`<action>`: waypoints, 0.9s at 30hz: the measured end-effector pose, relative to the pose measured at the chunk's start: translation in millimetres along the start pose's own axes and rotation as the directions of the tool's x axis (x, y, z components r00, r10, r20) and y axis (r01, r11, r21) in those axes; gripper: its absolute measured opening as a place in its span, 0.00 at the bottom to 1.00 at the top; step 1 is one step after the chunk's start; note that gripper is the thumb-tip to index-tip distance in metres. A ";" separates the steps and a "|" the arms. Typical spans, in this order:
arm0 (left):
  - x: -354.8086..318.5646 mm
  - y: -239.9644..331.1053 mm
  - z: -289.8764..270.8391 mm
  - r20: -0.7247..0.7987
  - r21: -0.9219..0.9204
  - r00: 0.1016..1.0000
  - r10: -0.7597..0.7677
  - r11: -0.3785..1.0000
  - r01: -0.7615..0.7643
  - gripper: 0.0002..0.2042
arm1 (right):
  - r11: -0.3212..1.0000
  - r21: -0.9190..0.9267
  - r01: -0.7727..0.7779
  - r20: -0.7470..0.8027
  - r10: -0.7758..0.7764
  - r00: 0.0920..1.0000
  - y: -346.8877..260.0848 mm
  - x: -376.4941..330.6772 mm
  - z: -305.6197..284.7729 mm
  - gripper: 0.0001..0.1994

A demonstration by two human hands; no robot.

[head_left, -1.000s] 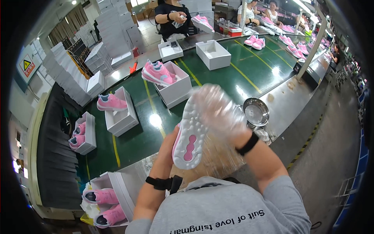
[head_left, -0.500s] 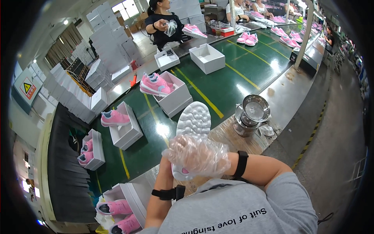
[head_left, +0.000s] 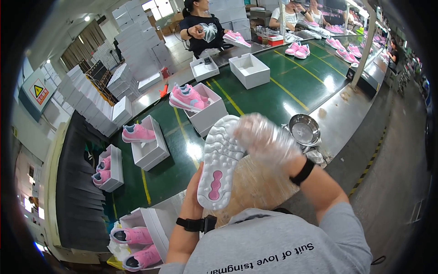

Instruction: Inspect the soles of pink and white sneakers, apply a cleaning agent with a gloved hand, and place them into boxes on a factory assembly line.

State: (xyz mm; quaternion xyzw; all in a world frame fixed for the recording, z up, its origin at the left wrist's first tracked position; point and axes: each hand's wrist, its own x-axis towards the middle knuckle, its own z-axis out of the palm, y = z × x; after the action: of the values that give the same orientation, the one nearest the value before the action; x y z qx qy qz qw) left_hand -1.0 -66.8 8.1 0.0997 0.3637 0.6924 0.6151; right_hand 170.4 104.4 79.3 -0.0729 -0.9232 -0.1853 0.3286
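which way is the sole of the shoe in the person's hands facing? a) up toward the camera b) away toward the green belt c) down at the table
a, the white sole with its pink patch shows in full on the shoe, gripped by the left hand beneath and the plastic-gloved right hand at its toe.

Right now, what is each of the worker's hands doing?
Left hand: closed around the white-soled shoe, holding it sole up.
Right hand: in a clear plastic glove, resting on the shoe's sole; grip cannot be told.
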 end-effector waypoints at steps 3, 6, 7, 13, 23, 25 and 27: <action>5.8 -3.8 -2.7 0.093 -0.073 0.995 0.045 0.997 -0.038 0.22 | 0.854 0.519 -0.032 0.159 -0.060 0.986 -54.0 -13.9 -18.5 0.18; 10.6 -4.3 -4.0 0.083 -0.059 0.996 -0.039 0.997 0.044 0.22 | 0.767 0.641 -0.002 0.187 -0.154 0.970 -63.2 -17.6 -18.6 0.19; 7.7 -2.1 -9.6 0.066 -0.069 0.998 -0.020 0.997 0.025 0.22 | 0.692 0.721 -0.032 0.127 -0.087 0.988 -49.3 -7.8 -22.4 0.14; 24.8 0.8 14.9 0.041 0.056 0.999 0.007 0.998 -0.010 0.22 | 0.778 0.556 -0.293 0.010 0.346 0.938 18.1 20.8 12.9 0.12; 50.1 21.8 -1.9 0.096 -0.089 0.991 0.088 0.993 -0.079 0.25 | 0.753 0.599 0.273 0.083 -0.398 0.914 -86.4 2.0 -9.9 0.13; 49.5 29.0 -9.7 0.141 -0.195 0.981 0.136 0.975 -0.108 0.25 | 0.748 0.652 0.119 0.456 -0.513 0.727 -74.5 -12.5 -9.2 0.14; 45.6 39.7 -14.6 0.149 -0.235 0.962 0.227 0.953 -0.189 0.25 | 0.782 0.602 0.160 0.330 -0.426 0.842 -50.8 -23.8 -4.6 0.13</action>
State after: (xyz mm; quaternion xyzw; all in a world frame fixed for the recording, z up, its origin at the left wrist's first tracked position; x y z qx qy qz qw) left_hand -50.7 -29.4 8.4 0.1294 0.2174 0.7780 0.5751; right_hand 178.4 55.5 52.6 0.1332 -0.9860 0.0609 0.0794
